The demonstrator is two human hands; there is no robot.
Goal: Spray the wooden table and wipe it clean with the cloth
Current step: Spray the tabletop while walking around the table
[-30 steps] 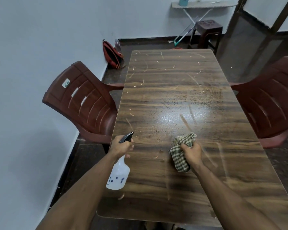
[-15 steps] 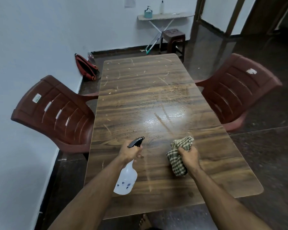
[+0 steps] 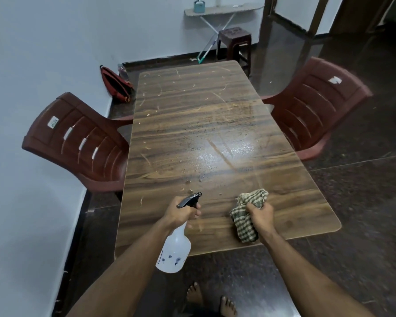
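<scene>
The long wooden table (image 3: 192, 124) stretches away from me, streaked with pale smears and crumbs, with a wet glossy patch near its middle. My left hand (image 3: 181, 213) grips the neck of a white spray bottle (image 3: 175, 250) with a black trigger head, its nozzle aimed forward over the near end of the table. My right hand (image 3: 260, 213) clutches a bunched green-and-cream checked cloth (image 3: 246, 216) just above the near right part of the tabletop.
A maroon plastic chair (image 3: 78, 143) stands at the table's left against the white wall, another maroon chair (image 3: 316, 104) at its right. A red bag (image 3: 116, 84) leans on the far wall. A brown stool (image 3: 234, 43) and an ironing board (image 3: 222, 9) stand beyond. My bare feet (image 3: 210, 300) are below the near edge.
The view has pulled back and shifted right, so the near table edge and my feet now show. Both hands sit closer to that edge, still holding bottle and cloth.
</scene>
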